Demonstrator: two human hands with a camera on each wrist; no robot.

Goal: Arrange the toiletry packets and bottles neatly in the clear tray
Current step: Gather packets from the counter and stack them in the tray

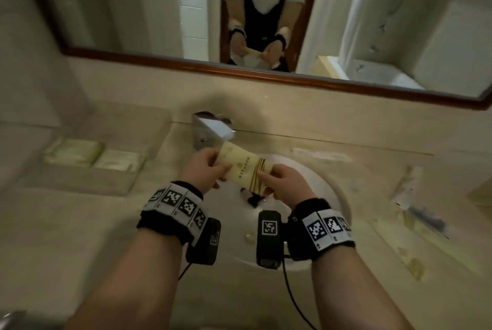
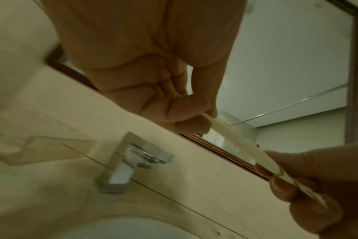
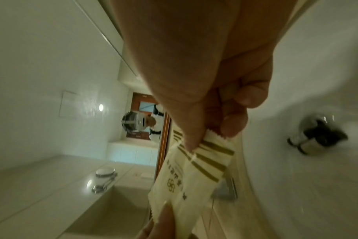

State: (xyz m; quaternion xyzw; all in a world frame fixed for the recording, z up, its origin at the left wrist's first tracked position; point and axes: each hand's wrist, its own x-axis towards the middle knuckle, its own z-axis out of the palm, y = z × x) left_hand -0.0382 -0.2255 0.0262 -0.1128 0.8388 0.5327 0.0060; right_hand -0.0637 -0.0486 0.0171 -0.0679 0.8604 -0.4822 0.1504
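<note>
A flat cream toiletry packet (image 1: 243,167) with brown stripes at one end hangs in the air above the white sink basin (image 1: 330,196). My left hand (image 1: 205,169) pinches its plain end, and my right hand (image 1: 282,183) pinches its striped end. The left wrist view shows the packet (image 2: 233,140) edge-on between both hands. In the right wrist view the striped end (image 3: 206,155) sits under my thumb. The clear tray (image 1: 80,183) stands on the counter at the left, with pale packets (image 1: 93,155) lined up along its far side.
A chrome faucet (image 1: 210,130) stands just behind the packet. A dark drain plug (image 1: 253,197) sits in the basin. A wood-framed mirror (image 1: 239,68) runs along the wall and reflects a person. Blurred small items (image 1: 415,209) lie on the counter at the right.
</note>
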